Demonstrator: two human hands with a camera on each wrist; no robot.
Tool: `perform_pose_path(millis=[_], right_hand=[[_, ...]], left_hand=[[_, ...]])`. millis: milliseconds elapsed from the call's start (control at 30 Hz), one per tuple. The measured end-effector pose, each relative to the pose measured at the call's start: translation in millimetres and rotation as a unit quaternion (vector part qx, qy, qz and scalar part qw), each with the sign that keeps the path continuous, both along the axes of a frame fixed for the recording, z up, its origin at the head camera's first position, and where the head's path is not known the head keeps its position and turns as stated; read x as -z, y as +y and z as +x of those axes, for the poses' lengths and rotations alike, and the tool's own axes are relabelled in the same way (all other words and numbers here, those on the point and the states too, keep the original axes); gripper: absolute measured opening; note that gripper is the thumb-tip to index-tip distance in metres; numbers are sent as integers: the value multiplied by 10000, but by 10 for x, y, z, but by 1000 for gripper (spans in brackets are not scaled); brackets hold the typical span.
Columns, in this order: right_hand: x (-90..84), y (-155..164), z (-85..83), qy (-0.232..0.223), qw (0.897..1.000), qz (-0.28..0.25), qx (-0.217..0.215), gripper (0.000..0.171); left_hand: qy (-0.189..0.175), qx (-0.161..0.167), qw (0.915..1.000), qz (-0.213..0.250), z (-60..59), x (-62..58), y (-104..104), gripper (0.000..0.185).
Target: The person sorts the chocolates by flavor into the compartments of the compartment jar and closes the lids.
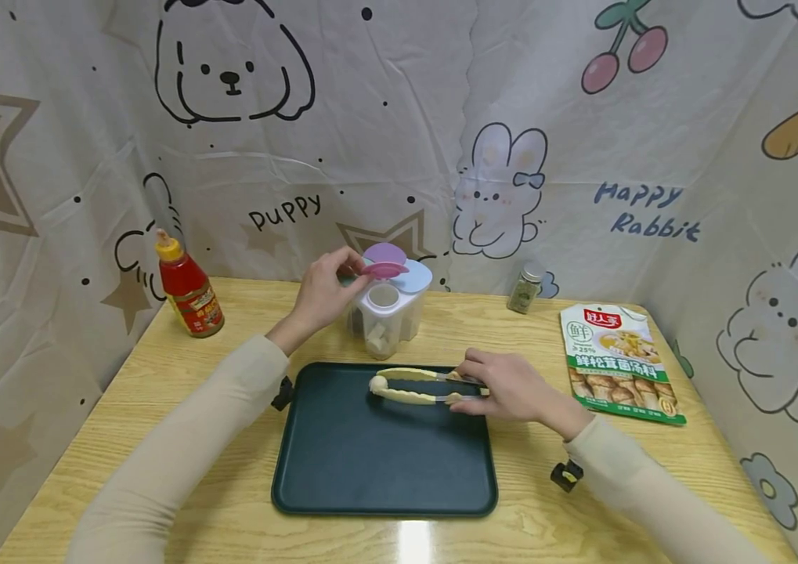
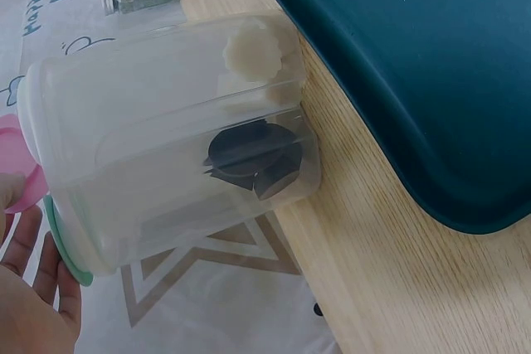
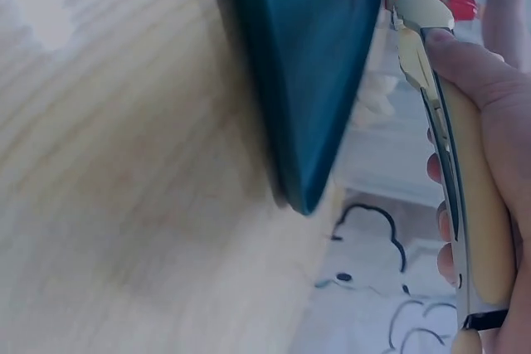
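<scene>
At the far left of the bench (image 1: 159, 384) stands a ketchup bottle (image 1: 189, 287). Your left hand (image 1: 323, 291) pinches the pink lid flap (image 1: 384, 270) of the clear seasoning container (image 1: 390, 309), which stands just behind the dark green tray (image 1: 384, 462). Your right hand (image 1: 504, 385) is wrapped round the handles of the cream-coloured tongs (image 1: 409, 385), whose tips lie over the tray's back edge, pointing left. Further right stand a small spice jar (image 1: 527, 287) and, near the bench's right edge, a soup-mix packet (image 1: 617, 362) lying flat.
</scene>
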State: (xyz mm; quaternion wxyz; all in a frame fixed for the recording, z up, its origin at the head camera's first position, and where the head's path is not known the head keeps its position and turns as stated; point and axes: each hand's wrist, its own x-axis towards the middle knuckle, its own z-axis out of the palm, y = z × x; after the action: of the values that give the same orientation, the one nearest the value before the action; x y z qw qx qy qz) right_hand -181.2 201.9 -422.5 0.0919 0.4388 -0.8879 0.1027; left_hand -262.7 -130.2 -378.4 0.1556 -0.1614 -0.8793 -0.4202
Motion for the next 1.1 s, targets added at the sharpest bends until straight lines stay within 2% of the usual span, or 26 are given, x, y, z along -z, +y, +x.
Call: perform_pose_path(millis=[267,533,900,1100], right_hand=[[-221,153,-20,364,9989,-128,256,42],[-455,226,-114,804,9956,-426,240,41],[-767,153,-287,1163,9919,-496,142,42],[-908,65,-406,1170,9919,-408,269,43]], left_hand=[[43,2,10000,26,-14,9,-5,18],[74,28,10000,29,-12,6,-1,18],[33,7,10000,-16,1,3,8,18],[42,-13,10000,-34,12,3,4,18]])
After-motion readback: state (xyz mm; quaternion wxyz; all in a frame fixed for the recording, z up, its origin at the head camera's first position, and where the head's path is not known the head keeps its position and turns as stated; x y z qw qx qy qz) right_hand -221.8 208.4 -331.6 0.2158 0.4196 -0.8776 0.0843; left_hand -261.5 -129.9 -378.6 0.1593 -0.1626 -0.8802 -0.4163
